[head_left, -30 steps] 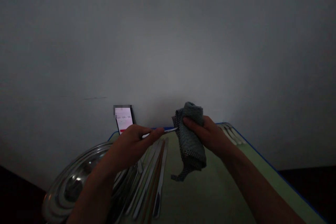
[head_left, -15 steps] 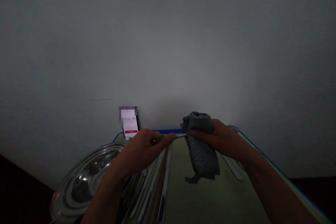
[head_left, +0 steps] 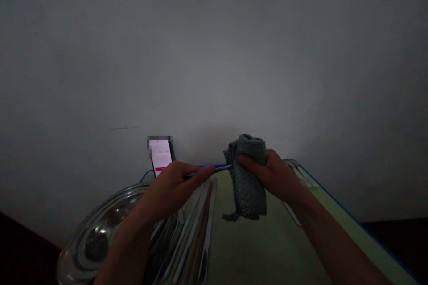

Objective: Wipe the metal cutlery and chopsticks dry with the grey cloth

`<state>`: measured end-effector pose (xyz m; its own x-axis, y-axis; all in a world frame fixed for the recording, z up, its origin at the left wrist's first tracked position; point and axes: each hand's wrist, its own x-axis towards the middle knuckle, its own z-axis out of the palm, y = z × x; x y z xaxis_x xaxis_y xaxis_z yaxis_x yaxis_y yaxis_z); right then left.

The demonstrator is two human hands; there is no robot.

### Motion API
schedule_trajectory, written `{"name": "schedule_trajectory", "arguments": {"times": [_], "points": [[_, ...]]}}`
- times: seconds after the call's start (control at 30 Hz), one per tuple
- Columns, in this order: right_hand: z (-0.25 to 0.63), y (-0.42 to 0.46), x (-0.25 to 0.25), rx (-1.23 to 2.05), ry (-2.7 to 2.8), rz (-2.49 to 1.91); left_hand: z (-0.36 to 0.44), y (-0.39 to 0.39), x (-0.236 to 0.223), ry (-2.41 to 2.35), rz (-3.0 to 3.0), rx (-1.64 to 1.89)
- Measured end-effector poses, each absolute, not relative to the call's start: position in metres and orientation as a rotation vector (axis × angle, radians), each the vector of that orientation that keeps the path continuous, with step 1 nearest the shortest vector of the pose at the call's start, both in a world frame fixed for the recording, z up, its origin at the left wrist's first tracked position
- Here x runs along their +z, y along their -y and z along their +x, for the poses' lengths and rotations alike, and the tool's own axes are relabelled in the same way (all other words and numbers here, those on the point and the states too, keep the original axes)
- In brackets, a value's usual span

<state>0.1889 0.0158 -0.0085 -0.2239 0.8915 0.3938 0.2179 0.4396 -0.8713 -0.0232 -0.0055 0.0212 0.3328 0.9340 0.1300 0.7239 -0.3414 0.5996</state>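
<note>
My left hand [head_left: 174,185] is closed on the handle of a thin metal utensil [head_left: 220,168], which it holds level above the table. The utensil's far end runs into a grey checked cloth [head_left: 248,178]. My right hand [head_left: 274,176] is wrapped round that cloth and presses it onto the hidden end of the utensil. Which kind of utensil it is cannot be made out. Both hands hover over the far part of a green table [head_left: 274,240] with a blue edge.
A large shiny steel plate [head_left: 96,236] lies at the left. Several long utensils [head_left: 200,222] lie side by side beside it. More cutlery [head_left: 299,173] rests at the far right. A lit phone [head_left: 160,155] leans on the grey wall behind.
The cloth and my right hand have shifted slightly left and up along the utensil. The view has swayed a little; the left hand keeps its grip.
</note>
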Motion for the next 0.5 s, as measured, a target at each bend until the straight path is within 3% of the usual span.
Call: {"name": "schedule_trajectory", "arguments": {"times": [0.33, 0.5], "points": [[0.163, -0.013, -0.016, 0.697, 1.064, -1.144, 0.009, 0.013, 0.014, -1.47, 1.983, 0.745], [0.163, -0.023, -0.022, 0.927, 0.812, -0.939, 0.036, 0.025, 0.004, -1.267, 2.053, 0.718]]}}
